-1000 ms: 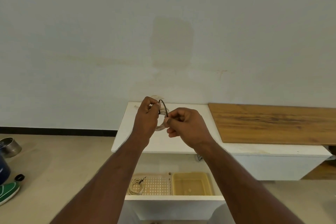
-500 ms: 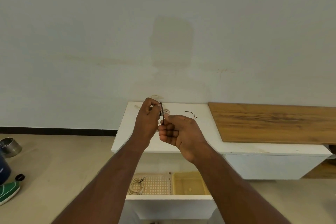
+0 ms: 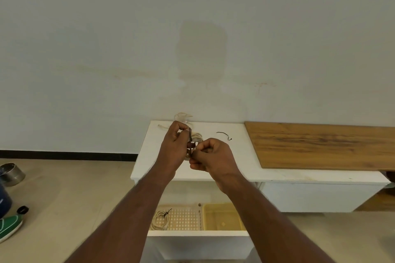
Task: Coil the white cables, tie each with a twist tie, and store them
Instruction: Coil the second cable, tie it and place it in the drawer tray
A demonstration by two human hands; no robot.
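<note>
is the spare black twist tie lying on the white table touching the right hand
Apart. The head view shows bare white table between the spare black twist tie and the right hand.

To your right a wooden board point(image 3: 324, 145) lies on the white tabletop point(image 3: 252, 168); at far left, a steel bowl point(image 3: 11, 174) and green shoe point(image 3: 9, 225) sit on the floor.

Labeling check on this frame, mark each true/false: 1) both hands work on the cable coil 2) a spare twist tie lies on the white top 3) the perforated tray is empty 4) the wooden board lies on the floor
1) Left hand and right hand both grip the cable coil: true.
2) A spare twist tie lies on the white top: true.
3) False: the perforated tray holds a tied coil.
4) False: the wooden board lies on the white top.
</note>
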